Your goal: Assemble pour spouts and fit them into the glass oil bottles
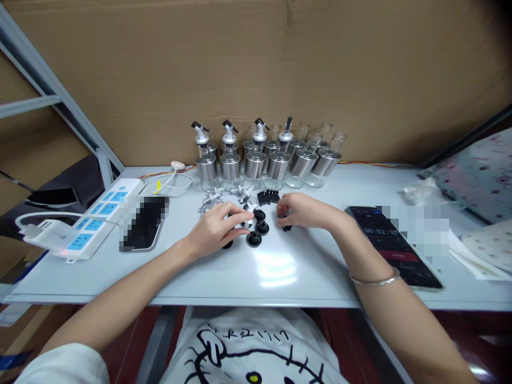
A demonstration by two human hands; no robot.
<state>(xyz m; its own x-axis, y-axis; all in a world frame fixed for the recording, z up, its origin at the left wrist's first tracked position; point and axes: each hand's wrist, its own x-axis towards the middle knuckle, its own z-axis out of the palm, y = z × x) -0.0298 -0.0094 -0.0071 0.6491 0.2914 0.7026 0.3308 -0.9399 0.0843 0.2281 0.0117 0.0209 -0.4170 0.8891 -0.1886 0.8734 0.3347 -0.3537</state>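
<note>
My left hand [218, 226] reaches in from the left, its thumb and index finger stretched out and apart beside several round black rubber stoppers [262, 228]. Silver plastic pourer heads [212, 197] lie just behind this hand, and its fingers partly cover some of them. My right hand [298, 209] is low over the table to the right of the stoppers, fingers curled down onto small black pieces [287, 228]. Those pieces are mostly hidden under the fingertips. A row of small black levers [268, 197] lies between the hands, farther back.
Steel-and-glass bottles [255, 166] stand along the cardboard backing, several topped with pourers [260, 130]. At left are a white power strip [100, 218] with cables and a phone [144, 223]. A larger phone [394, 246] with a timer lies right, near a crumpled plastic bag [424, 191].
</note>
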